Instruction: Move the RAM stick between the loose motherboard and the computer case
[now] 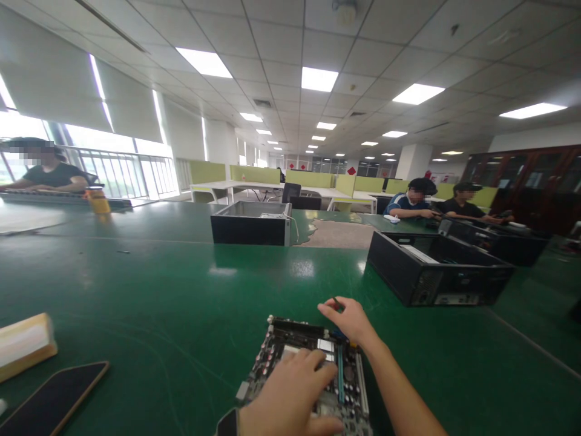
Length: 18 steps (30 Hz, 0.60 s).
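A motherboard (349,378) lies flat on the green tabletop (181,290) directly before me. My left hand (295,387) is over its middle, fingers apart and partly bent, and covers much of the board; whether the palm presses on it I cannot tell. Beyond the board's far right corner is my right hand (347,318), its thumb and forefinger pinched together. A small dark sliver shows at those fingers, too small to name. A pale blue slot and a white slot run along the board's right side.
Open computer cases stand farther off: one at the centre (249,230), another at the right (436,272). A phone (54,399) and a yellow-and-white pack (27,345) lie at the near left. Several people sit around the table, by an orange container (97,200) and more cases.
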Each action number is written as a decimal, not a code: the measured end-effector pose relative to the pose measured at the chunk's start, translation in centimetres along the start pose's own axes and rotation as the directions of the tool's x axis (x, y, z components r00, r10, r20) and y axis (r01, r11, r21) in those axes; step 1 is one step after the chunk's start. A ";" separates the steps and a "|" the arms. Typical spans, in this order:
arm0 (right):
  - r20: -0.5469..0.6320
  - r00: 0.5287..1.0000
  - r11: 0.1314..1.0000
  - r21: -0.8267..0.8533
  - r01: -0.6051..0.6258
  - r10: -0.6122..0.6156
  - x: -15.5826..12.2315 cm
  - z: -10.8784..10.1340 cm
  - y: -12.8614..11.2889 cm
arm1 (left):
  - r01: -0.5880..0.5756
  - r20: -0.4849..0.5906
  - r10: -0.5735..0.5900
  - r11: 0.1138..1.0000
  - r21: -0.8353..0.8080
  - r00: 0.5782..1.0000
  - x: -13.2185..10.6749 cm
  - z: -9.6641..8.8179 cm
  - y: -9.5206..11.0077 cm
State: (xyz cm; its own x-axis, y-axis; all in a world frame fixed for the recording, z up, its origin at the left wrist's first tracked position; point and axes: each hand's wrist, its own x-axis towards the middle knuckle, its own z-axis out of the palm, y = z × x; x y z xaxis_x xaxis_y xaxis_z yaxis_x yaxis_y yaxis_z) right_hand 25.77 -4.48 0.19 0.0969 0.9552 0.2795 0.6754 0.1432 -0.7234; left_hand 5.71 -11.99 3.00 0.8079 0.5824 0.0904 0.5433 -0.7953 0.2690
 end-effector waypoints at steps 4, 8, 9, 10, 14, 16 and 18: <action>-0.150 0.980 0.978 -0.140 -0.154 0.133 0.7 -3.2 0.2 | 0.017 0.071 -0.021 0.998 0.057 0.997 0.1 2.8 1.2; -0.274 0.935 0.857 -0.402 -0.323 0.224 3.2 -9.9 0.7 | 0.054 0.105 -0.062 0.996 0.076 0.993 0.3 4.1 0.7; -0.314 0.923 0.809 -0.469 -0.355 0.223 4.2 -11.9 0.9 | 0.055 0.109 -0.064 0.995 0.078 0.992 0.4 4.0 0.4; -0.348 0.913 0.762 -0.526 -0.377 0.212 5.2 -13.9 1.2 | 0.060 0.107 -0.068 0.995 0.080 0.992 0.5 3.6 -0.1; -0.430 0.878 0.595 -0.657 -0.463 0.208 8.0 -20.1 3.7 | 0.121 0.037 -0.126 0.986 0.116 0.991 0.8 1.6 -3.9; -0.446 0.849 0.548 -0.652 -0.524 0.281 8.3 -22.0 5.7 | 0.178 -0.002 -0.179 0.973 0.145 0.984 0.6 0.5 -6.9; -0.437 0.821 0.532 -0.625 -0.571 0.368 8.2 -23.2 7.8 | 0.251 -0.039 -0.248 0.954 0.163 0.968 0.3 -0.6 -10.3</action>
State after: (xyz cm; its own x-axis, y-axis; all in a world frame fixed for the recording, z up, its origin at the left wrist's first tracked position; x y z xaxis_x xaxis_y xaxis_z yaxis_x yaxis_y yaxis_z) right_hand 48.79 -1.52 11.49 0.6473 0.7238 0.2389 0.7611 -0.6312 -0.1495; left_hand 0.21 -3.54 0.81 0.6384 0.7675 0.0582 0.7584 -0.6401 0.1228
